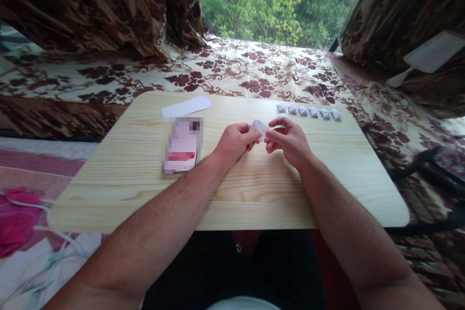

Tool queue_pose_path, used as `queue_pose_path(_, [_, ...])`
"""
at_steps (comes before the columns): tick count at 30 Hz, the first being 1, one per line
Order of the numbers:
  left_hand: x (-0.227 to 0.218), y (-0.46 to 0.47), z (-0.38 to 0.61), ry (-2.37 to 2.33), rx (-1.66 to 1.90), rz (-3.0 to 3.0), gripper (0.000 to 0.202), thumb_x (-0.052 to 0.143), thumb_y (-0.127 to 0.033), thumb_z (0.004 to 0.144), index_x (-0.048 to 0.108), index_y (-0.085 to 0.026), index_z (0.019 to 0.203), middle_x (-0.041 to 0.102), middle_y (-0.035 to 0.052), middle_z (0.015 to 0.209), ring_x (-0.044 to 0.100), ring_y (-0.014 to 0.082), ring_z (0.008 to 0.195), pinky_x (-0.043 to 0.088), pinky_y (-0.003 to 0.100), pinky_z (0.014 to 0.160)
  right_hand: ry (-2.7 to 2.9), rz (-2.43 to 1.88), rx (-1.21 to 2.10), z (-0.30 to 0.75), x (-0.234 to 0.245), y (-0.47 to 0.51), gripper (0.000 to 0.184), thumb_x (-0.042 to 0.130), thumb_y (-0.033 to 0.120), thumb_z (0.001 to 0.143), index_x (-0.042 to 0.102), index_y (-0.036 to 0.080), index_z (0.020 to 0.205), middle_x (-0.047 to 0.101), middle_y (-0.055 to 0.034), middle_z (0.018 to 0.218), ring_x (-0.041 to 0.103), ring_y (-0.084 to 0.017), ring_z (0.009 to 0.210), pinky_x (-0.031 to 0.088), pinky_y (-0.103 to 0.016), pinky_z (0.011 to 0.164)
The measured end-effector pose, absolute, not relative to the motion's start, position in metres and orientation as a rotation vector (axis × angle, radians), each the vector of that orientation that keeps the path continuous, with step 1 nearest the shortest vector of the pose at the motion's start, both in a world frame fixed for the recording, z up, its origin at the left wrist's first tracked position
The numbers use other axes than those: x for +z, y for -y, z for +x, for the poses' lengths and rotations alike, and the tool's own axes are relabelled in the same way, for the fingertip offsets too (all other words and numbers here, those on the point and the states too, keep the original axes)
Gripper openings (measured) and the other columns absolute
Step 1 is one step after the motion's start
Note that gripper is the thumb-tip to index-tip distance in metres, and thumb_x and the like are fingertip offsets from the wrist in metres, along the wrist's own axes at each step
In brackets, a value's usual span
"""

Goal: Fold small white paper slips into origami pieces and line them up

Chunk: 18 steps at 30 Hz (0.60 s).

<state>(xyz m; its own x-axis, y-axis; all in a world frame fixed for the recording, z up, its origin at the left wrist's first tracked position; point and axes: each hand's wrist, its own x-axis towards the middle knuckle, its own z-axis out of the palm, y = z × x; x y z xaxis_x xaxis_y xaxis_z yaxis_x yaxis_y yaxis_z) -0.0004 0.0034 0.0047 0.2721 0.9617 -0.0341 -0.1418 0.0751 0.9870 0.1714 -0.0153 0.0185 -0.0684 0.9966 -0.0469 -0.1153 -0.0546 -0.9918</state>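
Observation:
Over the middle of a light wooden table [145, 189], my left hand [234, 143] and my right hand [288, 141] meet, both pinching a small folded white paper piece [260, 128] held between the fingertips. The fingers of both hands are curled closed around it. A row of several small folded white paper shapes [308, 111] lies on the table just beyond my right hand. To the left of my left hand lies a pinkish rectangular item [182, 146], blurred out, with a white paper strip [186, 106] beyond it.
The table stands over a maroon floral fabric [232, 70] spread behind it. Brown floral curtains [101, 5] hang at left and right of a window showing green trees. A pink cloth [16, 218] lies at lower left; dark legs of some object [436, 169] stand at right.

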Motion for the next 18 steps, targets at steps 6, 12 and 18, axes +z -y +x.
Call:
queue_pose_path(6, [0.0023,-0.0031,-0.0011,-0.927,1.044,1.232,0.026,0.078,-0.036,0.071,0.063,-0.015,0.065,0.059,-0.0004,0.059,0.046,0.0073,0.048,0.032,0.024,0.048,1.171,-1.134,1.398,0.171,0.0191,0.0163,0.03,0.084,0.037,0.069,0.062,0.016,0.072,0.069,-0.001,0.062,0.06,-0.011,0.045,0.051,-0.021,0.042])
queue_pose_path(12, [0.0069,-0.0011,-0.0009,-0.885,1.032,1.228,0.028,0.079,-0.038,0.071,0.063,-0.015,0.068,0.062,0.001,0.063,0.048,0.0079,0.049,0.034,0.024,0.049,1.17,-1.091,1.288,0.1686,0.0173,0.0159,0.028,0.082,0.035,0.07,0.06,0.017,0.068,0.067,0.0009,0.059,0.059,-0.011,0.044,0.048,-0.022,0.042])
queue_pose_path(18, [0.0057,0.0002,0.0003,-0.914,1.01,1.299,0.028,0.078,-0.038,0.073,0.065,-0.014,0.067,0.058,-0.0001,0.056,0.047,0.008,0.048,0.035,0.024,0.049,1.188,-1.074,1.211,0.1679,0.0143,0.0145,0.029,0.081,0.036,0.072,0.058,0.018,0.068,0.066,0.0017,0.059,0.058,-0.01,0.045,0.046,-0.022,0.043])
